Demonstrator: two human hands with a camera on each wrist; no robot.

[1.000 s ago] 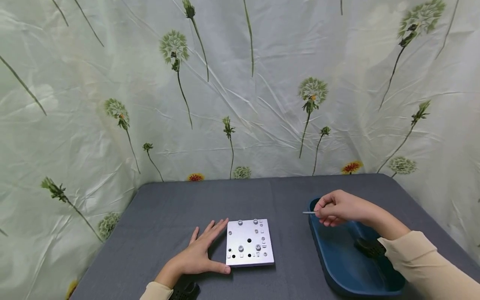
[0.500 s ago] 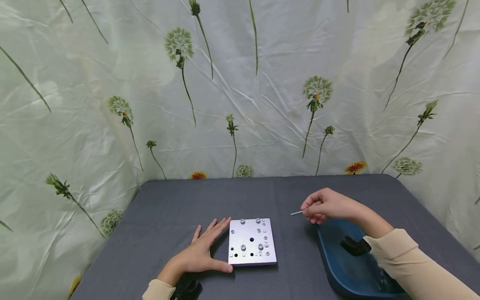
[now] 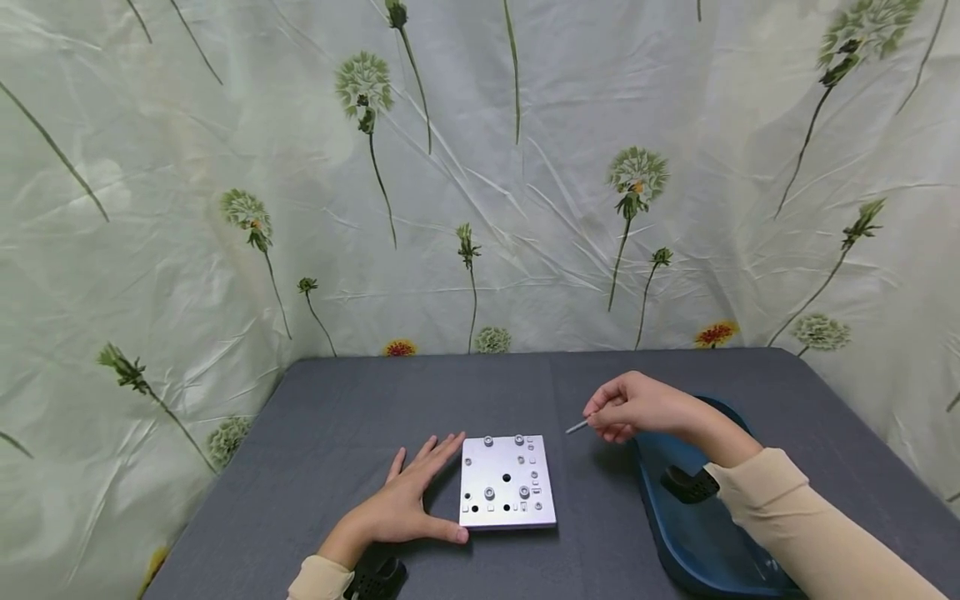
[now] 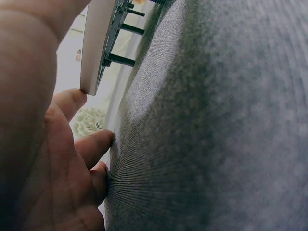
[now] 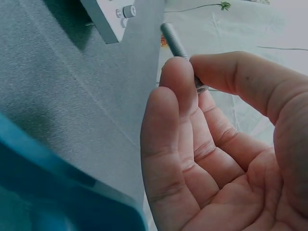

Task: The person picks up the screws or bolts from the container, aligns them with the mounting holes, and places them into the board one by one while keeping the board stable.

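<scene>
A square silver metal plate (image 3: 507,483) with several bolt heads and holes lies in the middle of the table. My left hand (image 3: 408,504) is spread along its left side, the thumb at the near corner and the index fingertip at the far one. In the left wrist view the plate's edge (image 4: 96,53) stands raised off the cloth, and threaded shanks (image 4: 121,59) stick out beneath it. Right of the plate, in the air, my right hand (image 3: 630,408) pinches a threaded bolt (image 5: 175,41) between thumb and fingers; its threaded end points toward the plate, its head partly hidden by the fingers.
A blue tray (image 3: 663,533) stands on the right under my right forearm. Dark grey cloth (image 3: 420,400) covers the table. Behind hangs a pale curtain (image 3: 555,208) printed with dandelions. A black wrist camera (image 3: 686,485) sits under the right wrist.
My right hand has moved left from over the tray toward the plate, carrying the bolt, whose free end now tilts downward. The left hand stays at the plate; the head view shifts slightly.
</scene>
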